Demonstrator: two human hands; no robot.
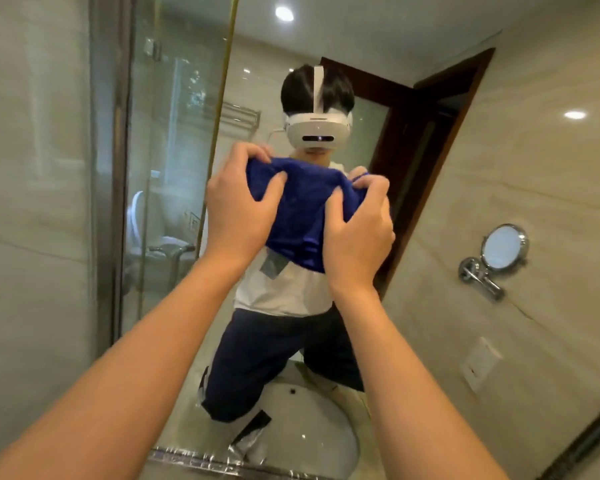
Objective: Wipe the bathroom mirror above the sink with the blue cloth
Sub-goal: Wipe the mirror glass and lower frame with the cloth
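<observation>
Starting at the left edge, a pale tiled wall (32,202) runs up to the mirror (174,140), whose glass reflects a shower screen, a towel rail and, further in, the person with a white headset. Both bare arms reach forward to the middle of the glass. The left hand (238,206) has its fingers curled over the top left edge of the blue cloth (303,216), with the thumb pressed into the fabric, so it grips the cloth rather than lying flat on it. The cloth sits bunched between the two hands, against the mirror or just in front of it at about the height of the reflected chest; actual contact with the glass cannot be told. The right hand (359,233) clutches the cloth's right side in the same way, fingers curled over the upper edge and thumb across the front. Judging by this, the cloth is in hand and at the glass, so wiping looks to be starting or under way, but no streaks or cleaned patches show how much is done. Most of the mirror, from the left side down to the reflected sink (309,431), probably remains. Further right, a small round shaving mirror (503,247) is fixed to the side wall (534,168).
</observation>
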